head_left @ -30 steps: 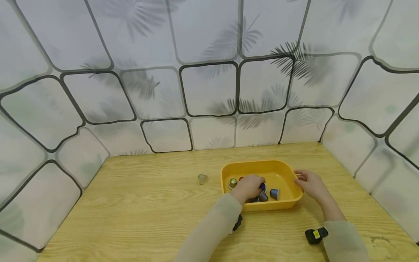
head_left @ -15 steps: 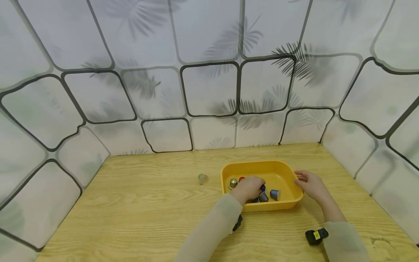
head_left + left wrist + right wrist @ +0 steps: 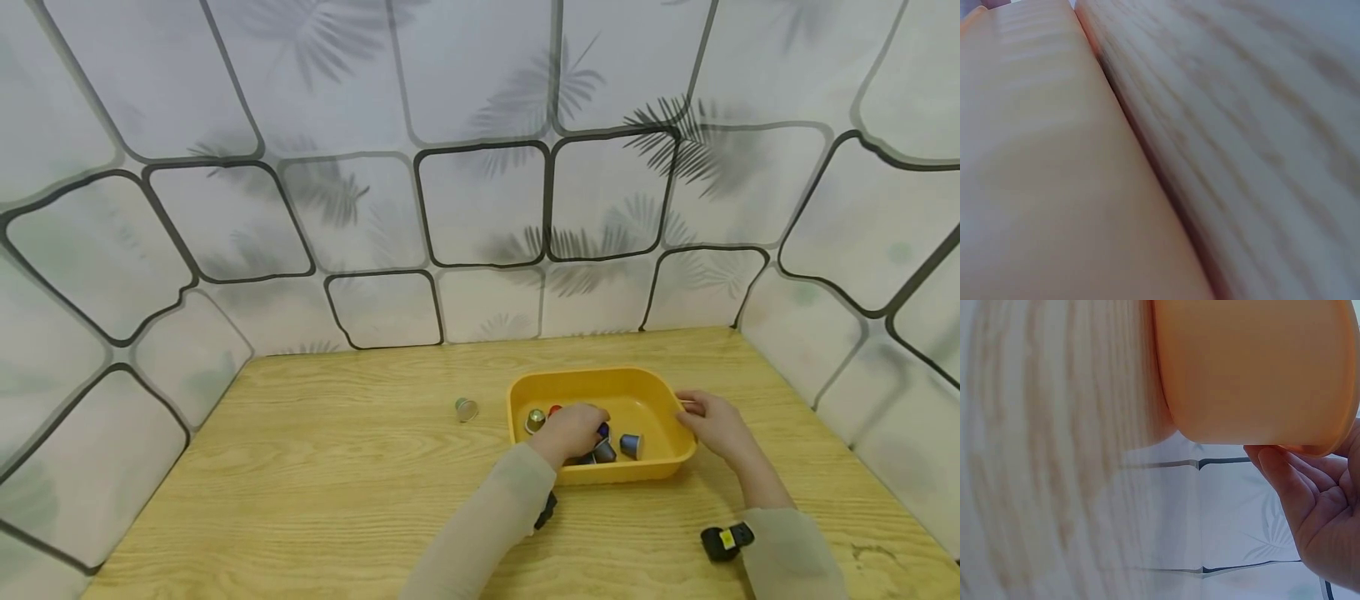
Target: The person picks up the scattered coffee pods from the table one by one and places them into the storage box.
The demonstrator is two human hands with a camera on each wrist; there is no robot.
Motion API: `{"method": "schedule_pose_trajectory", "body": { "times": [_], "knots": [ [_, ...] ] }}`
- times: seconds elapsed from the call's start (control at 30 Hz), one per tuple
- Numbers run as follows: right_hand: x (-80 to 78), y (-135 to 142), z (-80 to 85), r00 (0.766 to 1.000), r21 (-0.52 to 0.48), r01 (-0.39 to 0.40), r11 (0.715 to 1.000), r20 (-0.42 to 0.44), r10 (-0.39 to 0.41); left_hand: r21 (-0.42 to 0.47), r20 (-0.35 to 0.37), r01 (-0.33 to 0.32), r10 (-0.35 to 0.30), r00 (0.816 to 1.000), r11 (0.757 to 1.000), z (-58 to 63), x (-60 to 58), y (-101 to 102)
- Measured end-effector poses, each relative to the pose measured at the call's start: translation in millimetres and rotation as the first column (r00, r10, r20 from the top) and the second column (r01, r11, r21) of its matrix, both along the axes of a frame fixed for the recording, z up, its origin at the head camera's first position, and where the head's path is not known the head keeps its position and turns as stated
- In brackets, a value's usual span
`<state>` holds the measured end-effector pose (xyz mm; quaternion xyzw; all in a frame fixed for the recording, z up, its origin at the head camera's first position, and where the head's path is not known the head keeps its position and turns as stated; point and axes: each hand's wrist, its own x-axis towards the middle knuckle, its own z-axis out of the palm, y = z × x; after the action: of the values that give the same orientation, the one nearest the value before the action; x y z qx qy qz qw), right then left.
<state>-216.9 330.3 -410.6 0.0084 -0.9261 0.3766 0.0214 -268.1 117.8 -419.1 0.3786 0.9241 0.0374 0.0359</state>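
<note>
A yellow plastic tray (image 3: 652, 400) holds several coffee capsules. My left hand (image 3: 573, 429) reaches over its near side, fingers curled down at a dark blue coffee capsule (image 3: 603, 430); the back of the hand hides the thumb and most of the grip. Close to that hand lie a grey capsule (image 3: 604, 451), a gold-green capsule (image 3: 536, 420) and a partly covered red capsule (image 3: 555, 410). Farther right in the tray rests a blue capsule (image 3: 631, 446) on its side. At the tray's right end, my right hand (image 3: 716, 425) pinches the rim, fingers under the lip (image 3: 1272, 465) in the right wrist view.
Left of the tray, a pale green capsule (image 3: 466, 409) lies on its side on the wooden table (image 3: 337, 467). Patterned fabric walls (image 3: 487, 208) enclose the table at the back and both sides. The left wrist view shows the tray's outer wall (image 3: 1041, 169) against the tabletop.
Both hands stay where they were on and in the tray. Only a very slight shift of the whole head view shows.
</note>
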Motion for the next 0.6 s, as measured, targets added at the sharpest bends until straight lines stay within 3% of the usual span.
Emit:
{"method": "schedule_pose_trajectory", "body": {
  "times": [0.33,0.6],
  "knots": [
    [-0.4,0.6,-1.7,1.0,-0.002,-0.005,1.0,-0.005,0.005,0.07,0.044,0.005,-0.008,0.999,0.998,-1.2,-2.3,-1.2],
    [-0.8,0.1,-0.9,1.0,-0.01,0.001,1.0,-0.013,-0.001,0.158,0.027,-0.002,-0.003,1.0,0.987,-2.0,-4.0,-0.6]
  ]
}}
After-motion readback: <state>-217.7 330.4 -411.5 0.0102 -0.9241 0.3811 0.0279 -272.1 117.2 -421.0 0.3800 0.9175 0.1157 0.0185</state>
